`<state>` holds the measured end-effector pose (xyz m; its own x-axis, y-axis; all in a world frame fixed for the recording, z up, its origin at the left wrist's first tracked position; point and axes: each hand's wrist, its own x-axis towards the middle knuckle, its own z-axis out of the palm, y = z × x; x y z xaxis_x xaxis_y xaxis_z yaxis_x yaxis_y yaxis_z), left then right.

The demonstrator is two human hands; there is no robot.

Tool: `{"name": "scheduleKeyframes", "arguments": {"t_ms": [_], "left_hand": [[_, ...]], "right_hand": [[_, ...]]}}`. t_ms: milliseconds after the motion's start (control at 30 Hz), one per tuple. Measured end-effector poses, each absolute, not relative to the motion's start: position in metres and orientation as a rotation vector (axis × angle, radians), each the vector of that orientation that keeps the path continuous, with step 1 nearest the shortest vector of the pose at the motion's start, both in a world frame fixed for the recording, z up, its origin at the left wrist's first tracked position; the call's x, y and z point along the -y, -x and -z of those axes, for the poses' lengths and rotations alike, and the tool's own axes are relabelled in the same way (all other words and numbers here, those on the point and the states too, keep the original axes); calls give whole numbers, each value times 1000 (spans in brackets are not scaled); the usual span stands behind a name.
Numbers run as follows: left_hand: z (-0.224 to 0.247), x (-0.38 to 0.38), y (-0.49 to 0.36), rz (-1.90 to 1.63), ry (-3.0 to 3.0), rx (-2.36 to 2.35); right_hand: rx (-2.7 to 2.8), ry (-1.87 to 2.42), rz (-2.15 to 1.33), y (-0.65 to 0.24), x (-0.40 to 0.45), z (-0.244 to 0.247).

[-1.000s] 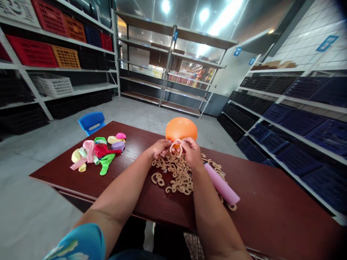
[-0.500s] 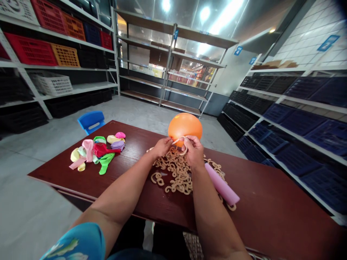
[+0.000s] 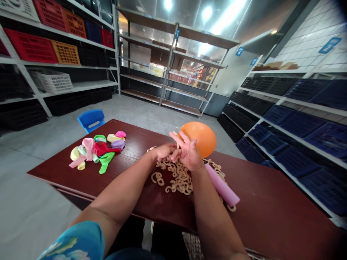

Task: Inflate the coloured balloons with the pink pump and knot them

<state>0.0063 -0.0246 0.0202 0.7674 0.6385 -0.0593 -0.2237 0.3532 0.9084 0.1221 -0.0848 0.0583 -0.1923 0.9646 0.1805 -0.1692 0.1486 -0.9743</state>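
My left hand (image 3: 165, 151) is closed, its fingertips pinched on a beige cord, of which only a small bit shows between the hands. Touching those fingertips, my right hand (image 3: 189, 151) has its palm turned up and several fingers spread, with the lower ones bent toward the left hand. Behind the right hand is an inflated orange balloon (image 3: 202, 139); its neck is hidden. A pile of curly beige cords (image 3: 180, 180) lies on the table below both hands. Beside my right forearm, a pink tube (image 3: 222, 186) rests partly on some of the cords.
Several uninflated balloons (image 3: 100, 148) in mixed colours lie on the left of the dark red table (image 3: 260, 202). A blue chair (image 3: 91, 121) stands at the table's far left edge. Shelves with crates (image 3: 29, 45) line the left and right sides, and a metal rack (image 3: 173, 65) stands behind.
My right hand has gone from pinching the cord to spread fingers, palm up. The balloon has shifted to the right and slightly down. My left hand stays closed, turned a little inward.
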Motion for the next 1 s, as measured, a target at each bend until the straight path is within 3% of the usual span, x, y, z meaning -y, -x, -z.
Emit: {"name": "scheduleKeyframes", "arguments": {"t_ms": [167, 300, 400, 500, 600, 767, 900, 1000], "left_hand": [[-24, 14, 7, -389, -867, -365], [-34, 9, 14, -568, -626, -247], [-43, 8, 19, -632, -507, -176], [-49, 10, 23, -623, -432, -144], [-52, 16, 19, -555, -376, -110], [-52, 28, 8, -436, -328, -73], [-53, 30, 8, -412, -335, -70], [-54, 27, 12, -457, -373, -92]], "right_hand": [[1373, 813, -1428, -127, 91, -57], [1476, 795, -1463, -132, 93, -54], [1576, 1059, -1443, -129, 84, -44], [1383, 1316, -1202, -122, 67, -26], [1089, 1191, -1103, -115, 53, -12], [869, 790, -1327, -106, 49, -7], [916, 827, -1389, -106, 49, -3], [1056, 984, -1114, -113, 45, 1]]}}
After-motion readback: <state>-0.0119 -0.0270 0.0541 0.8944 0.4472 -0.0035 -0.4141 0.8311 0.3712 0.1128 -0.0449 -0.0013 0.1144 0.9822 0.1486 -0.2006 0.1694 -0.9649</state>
